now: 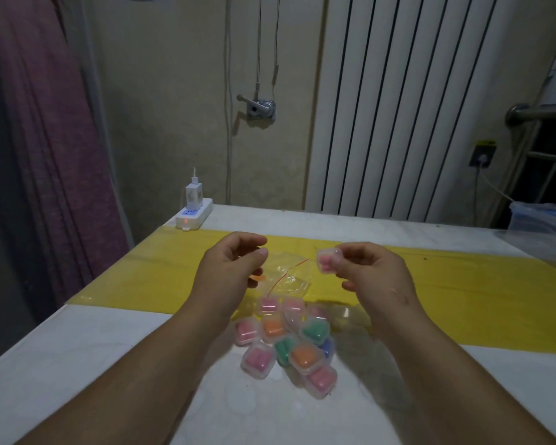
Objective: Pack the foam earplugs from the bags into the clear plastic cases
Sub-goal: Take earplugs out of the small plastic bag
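My right hand (371, 271) pinches a small clear plastic case (327, 260) with pink earplugs inside, raised above the table. My left hand (235, 263) hovers to its left with curled fingers; nothing shows in it. Between and below the hands lies a crumpled clear bag (286, 277) with a red strip, and an orange earplug (258, 277) peeks out beside the left hand. Nearer me sits a pile of several clear cases (289, 342) holding pink, orange, green and blue earplugs.
A yellow strip (463, 293) crosses the white table (93, 364). A white power strip with a charger (194, 210) sits at the far left corner. A clear plastic container (541, 220) stands at the far right. A radiator and wall lie behind.
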`<state>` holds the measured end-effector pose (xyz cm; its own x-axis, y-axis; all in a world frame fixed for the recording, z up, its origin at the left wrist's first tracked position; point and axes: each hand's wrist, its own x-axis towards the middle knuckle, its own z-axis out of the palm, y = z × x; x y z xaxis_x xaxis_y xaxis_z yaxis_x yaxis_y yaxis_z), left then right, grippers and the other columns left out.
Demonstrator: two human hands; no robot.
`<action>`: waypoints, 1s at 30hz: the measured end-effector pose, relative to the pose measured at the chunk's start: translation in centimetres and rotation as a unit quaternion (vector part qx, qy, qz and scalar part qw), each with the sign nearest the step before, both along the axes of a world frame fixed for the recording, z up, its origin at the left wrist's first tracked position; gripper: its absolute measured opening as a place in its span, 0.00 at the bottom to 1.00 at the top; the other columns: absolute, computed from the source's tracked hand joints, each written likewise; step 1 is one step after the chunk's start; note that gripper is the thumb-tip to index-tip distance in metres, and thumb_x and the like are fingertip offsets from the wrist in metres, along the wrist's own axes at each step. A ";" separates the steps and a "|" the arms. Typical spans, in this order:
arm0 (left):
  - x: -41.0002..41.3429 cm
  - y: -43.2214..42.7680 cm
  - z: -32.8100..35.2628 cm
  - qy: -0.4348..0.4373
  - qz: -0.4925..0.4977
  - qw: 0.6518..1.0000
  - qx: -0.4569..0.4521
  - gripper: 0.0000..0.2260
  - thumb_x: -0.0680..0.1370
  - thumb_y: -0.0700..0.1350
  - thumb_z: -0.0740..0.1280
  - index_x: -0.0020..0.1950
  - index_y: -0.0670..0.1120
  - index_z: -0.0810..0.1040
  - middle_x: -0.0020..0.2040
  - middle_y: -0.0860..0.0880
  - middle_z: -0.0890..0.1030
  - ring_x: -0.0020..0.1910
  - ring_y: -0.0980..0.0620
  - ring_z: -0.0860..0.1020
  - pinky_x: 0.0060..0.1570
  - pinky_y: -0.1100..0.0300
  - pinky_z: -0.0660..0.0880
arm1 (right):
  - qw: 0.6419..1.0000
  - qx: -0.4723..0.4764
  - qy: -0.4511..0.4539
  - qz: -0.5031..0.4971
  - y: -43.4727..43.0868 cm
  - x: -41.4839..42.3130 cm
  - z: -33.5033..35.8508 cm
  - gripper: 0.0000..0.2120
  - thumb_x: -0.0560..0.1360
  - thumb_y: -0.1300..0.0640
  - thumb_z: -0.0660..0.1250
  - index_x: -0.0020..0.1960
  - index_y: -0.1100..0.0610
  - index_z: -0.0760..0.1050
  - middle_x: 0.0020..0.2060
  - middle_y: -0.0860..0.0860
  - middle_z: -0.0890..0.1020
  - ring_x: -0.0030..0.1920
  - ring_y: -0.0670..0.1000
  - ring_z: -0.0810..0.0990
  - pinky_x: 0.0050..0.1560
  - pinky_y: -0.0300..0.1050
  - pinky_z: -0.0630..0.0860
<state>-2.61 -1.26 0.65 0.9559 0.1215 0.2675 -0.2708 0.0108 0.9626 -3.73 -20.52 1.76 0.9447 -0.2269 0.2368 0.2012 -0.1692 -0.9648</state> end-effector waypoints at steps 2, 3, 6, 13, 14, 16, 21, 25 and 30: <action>0.1 0.1 0.0 -0.004 0.013 1.000 0.003 0.07 0.77 0.36 0.67 0.51 0.46 0.81 0.44 0.45 0.82 0.36 0.52 0.77 0.34 0.60 0.75 | 0.997 -0.056 0.039 0.031 -0.1 -0.1 -0.2 0.06 0.69 0.56 0.76 0.44 0.55 0.83 0.36 0.49 0.86 0.43 0.47 0.85 0.46 0.45 0.75; 0.1 0.1 -0.1 -0.007 0.023 1.000 0.007 0.07 0.77 0.36 0.67 0.50 0.47 0.81 0.43 0.46 0.82 0.36 0.52 0.77 0.34 0.60 0.74 | 0.994 -0.083 0.055 0.040 -0.1 -0.1 -0.4 0.07 0.69 0.56 0.76 0.44 0.56 0.83 0.35 0.49 0.86 0.42 0.47 0.85 0.46 0.46 0.76; 0.5 0.4 -0.2 -0.020 0.067 0.997 0.015 0.09 0.76 0.35 0.67 0.46 0.50 0.81 0.41 0.48 0.81 0.38 0.52 0.77 0.37 0.59 0.73 | 0.982 -0.163 0.099 0.006 0.1 0.2 -0.8 0.09 0.67 0.54 0.77 0.45 0.53 0.80 0.31 0.47 0.84 0.34 0.47 0.81 0.38 0.42 0.71; 1.2 0.8 -0.6 -0.012 0.087 0.996 0.012 0.11 0.76 0.34 0.66 0.44 0.49 0.81 0.41 0.51 0.81 0.41 0.53 0.78 0.37 0.59 0.73 | 0.958 -0.265 0.106 -0.017 0.6 0.5 -1.7 0.09 0.66 0.49 0.76 0.36 0.52 0.80 0.31 0.46 0.83 0.37 0.48 0.81 0.42 0.47 0.78; 1.3 0.8 -0.6 -0.011 0.087 0.996 0.015 0.11 0.76 0.33 0.66 0.44 0.49 0.81 0.41 0.51 0.81 0.41 0.53 0.78 0.37 0.58 0.73 | 0.959 -0.263 0.109 -0.005 0.7 0.5 -1.8 0.09 0.68 0.49 0.76 0.35 0.53 0.80 0.29 0.45 0.83 0.35 0.47 0.81 0.41 0.46 0.78; 1.5 0.9 -0.7 -0.007 0.094 0.995 0.020 0.11 0.76 0.33 0.66 0.44 0.49 0.81 0.42 0.51 0.81 0.42 0.53 0.78 0.38 0.57 0.74 | 0.959 -0.263 0.106 0.015 0.8 0.5 -2.0 0.10 0.72 0.50 0.72 0.34 0.53 0.80 0.26 0.44 0.81 0.31 0.46 0.79 0.40 0.47 0.78; 1.9 1.8 -0.8 0.012 0.155 0.987 0.042 0.20 0.74 0.27 0.57 0.45 0.49 0.81 0.46 0.50 0.81 0.44 0.58 0.77 0.31 0.73 0.72 | 0.959 -0.281 0.046 0.002 0.9 0.6 -1.9 0.08 0.77 0.55 0.65 0.42 0.46 0.80 0.44 0.42 0.82 0.41 0.42 0.80 0.43 0.39 0.77; 3.2 3.0 -2.3 0.081 0.203 0.954 0.208 0.23 0.71 0.28 0.58 0.52 0.53 0.80 0.52 0.53 0.79 0.55 0.50 0.75 0.44 0.57 0.76 | 0.946 -0.319 0.052 0.026 1.9 1.1 -1.9 0.12 0.80 0.57 0.61 0.54 0.47 0.81 0.48 0.42 0.82 0.45 0.43 0.79 0.45 0.35 0.73; 4.5 3.5 -3.8 0.155 0.207 0.881 0.396 0.16 0.74 0.43 0.64 0.56 0.61 0.77 0.56 0.51 0.79 0.58 0.46 0.73 0.54 0.53 0.70 | 0.908 -0.403 0.087 0.069 3.5 2.8 -2.0 0.15 0.80 0.56 0.58 0.62 0.46 0.78 0.54 0.48 0.82 0.55 0.51 0.80 0.57 0.45 0.76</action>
<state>1.93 2.21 -3.15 0.9158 0.3687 0.1595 0.1824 -0.7354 0.6526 -0.93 -17.06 -0.23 0.9901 0.0767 0.1179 0.1299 -0.8199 -0.5576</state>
